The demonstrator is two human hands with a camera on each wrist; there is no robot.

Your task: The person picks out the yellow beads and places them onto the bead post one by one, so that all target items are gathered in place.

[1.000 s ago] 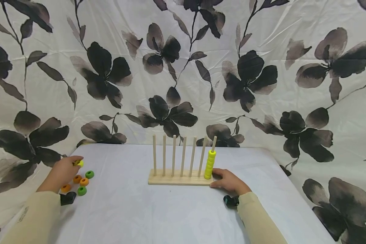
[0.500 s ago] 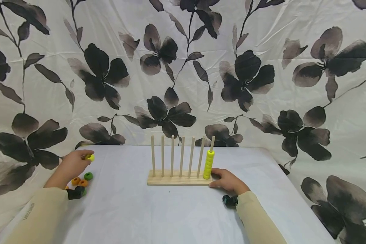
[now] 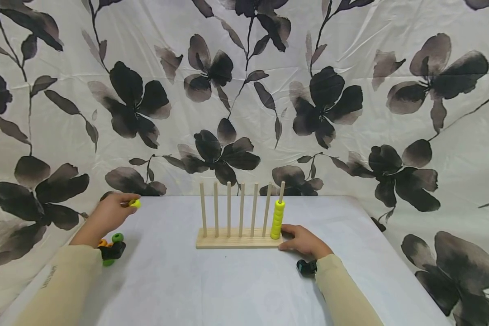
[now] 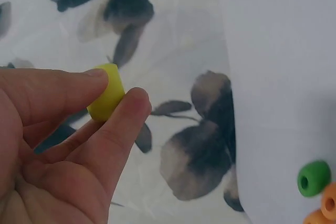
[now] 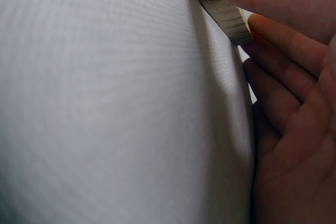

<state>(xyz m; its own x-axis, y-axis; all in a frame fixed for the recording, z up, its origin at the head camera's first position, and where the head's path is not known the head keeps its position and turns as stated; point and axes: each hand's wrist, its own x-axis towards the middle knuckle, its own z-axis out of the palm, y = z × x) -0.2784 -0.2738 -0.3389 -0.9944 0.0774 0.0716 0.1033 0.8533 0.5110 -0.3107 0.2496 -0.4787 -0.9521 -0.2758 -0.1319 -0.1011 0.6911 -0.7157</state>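
Note:
My left hand (image 3: 110,213) pinches a yellow bead (image 4: 106,95) between thumb and fingertips, raised over the far left of the table. A wooden peg rack (image 3: 228,244) with a row of upright pegs stands mid-table. Its rightmost peg carries a stack of yellow beads (image 3: 277,219), and the other pegs are bare. At the rack's right end my right hand (image 3: 306,242) grips the base, thumb on the near side and fingers behind. In the right wrist view only the end of the base (image 5: 231,19) shows.
A green bead (image 4: 314,178) and orange beads (image 4: 330,203) lie on the table's left side, partly hidden in the head view by the left wrist's black camera (image 3: 114,250). A floral cloth (image 3: 211,90) hangs behind the white-covered table (image 3: 228,290).
My left hand has risen and moved right with the yellow bead, away from the loose beads. The right hand stays at the rack's end. The head view has shifted slightly.

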